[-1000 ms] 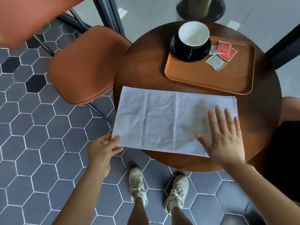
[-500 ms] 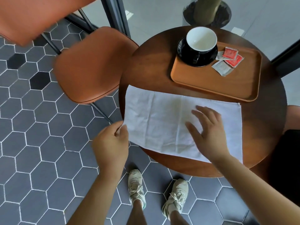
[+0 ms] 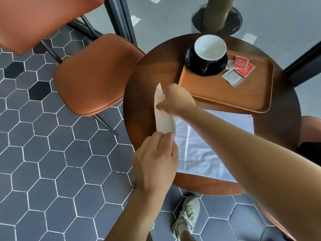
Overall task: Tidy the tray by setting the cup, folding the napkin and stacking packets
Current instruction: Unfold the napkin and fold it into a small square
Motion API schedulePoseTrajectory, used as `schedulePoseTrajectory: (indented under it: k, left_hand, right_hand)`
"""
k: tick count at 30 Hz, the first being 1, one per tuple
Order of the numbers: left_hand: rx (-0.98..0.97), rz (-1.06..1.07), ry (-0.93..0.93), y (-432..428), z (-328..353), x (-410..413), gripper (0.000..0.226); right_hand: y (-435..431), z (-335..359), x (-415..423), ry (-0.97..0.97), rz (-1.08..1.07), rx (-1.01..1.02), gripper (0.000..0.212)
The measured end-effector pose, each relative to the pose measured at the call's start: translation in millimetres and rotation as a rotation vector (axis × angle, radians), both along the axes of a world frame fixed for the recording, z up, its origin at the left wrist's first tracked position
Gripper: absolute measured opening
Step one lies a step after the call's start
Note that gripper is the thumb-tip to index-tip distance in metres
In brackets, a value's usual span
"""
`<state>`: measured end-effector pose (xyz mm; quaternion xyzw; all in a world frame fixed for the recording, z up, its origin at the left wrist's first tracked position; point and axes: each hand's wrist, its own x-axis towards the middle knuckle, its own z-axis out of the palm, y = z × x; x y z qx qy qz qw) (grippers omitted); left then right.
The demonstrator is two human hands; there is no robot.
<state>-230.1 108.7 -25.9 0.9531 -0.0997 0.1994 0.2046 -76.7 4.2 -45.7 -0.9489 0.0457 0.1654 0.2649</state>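
Gripping the napkin (image 3: pixel 199 146) along its left edge with both hands, we hold that edge lifted off the table (image 3: pixel 144 87) while the rest of the cloth lies flat toward the table's right and near edges. Our left hand (image 3: pixel 154 160) is closed on the near end of the raised edge, just at the table's near left rim. Our right hand (image 3: pixel 175 100) reaches across with the forearm over the cloth and pinches the far end of the same edge, so the lifted strip stands between the two hands. The far right corner of the napkin lies just beside the near rim of the tray (image 3: pixel 243 98). On the tray's far left corner the cup (image 3: pixel 210 47) sits upright on a black saucer (image 3: pixel 196 66). The packets (image 3: pixel 240 66) lie in a loose overlapping cluster just right of the saucer, well apart from both hands. A chair (image 3: pixel 93 75) stands to the table's left.
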Motion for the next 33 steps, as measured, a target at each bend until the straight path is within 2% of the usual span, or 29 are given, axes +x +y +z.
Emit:
schedulePoseTrajectory:
  k: [3, 7, 11, 18, 27, 31, 33]
  left_hand:
    - [-0.053, -0.059, -0.021, -18, 6, -4, 0.014]
    - [-0.128, -0.137, -0.016, -45, 10, -11, 0.012]
    - [-0.136, -0.237, -0.003, -76, 6, -24, 0.018]
    - [-0.110, -0.383, 0.061, -122, -5, -48, 0.014]
    - [-0.038, -0.485, 0.121, -158, -23, -60, 0.021]
    - [0.004, -0.510, 0.133, -164, -33, -59, 0.016]
    - [-0.016, -0.544, 0.140, -163, -37, -58, 0.009]
  right_hand:
    - [-37, 5, -12, -0.014, -0.081, 0.142, 0.025]
    - [-82, 13, -36, -0.021, -0.353, 0.503, 0.013]
    - [-121, 12, -63, -0.052, -0.442, 0.637, 0.003]
    - [-180, 1, -108, -0.070, -0.567, 0.668, 0.008]
    - [-209, -24, -137, -0.115, -0.670, 0.518, 0.008]
    - [-213, -36, -139, -0.138, -0.660, 0.474, 0.010]
    - [-215, -42, -140, -0.140, -0.630, 0.410, 0.017]
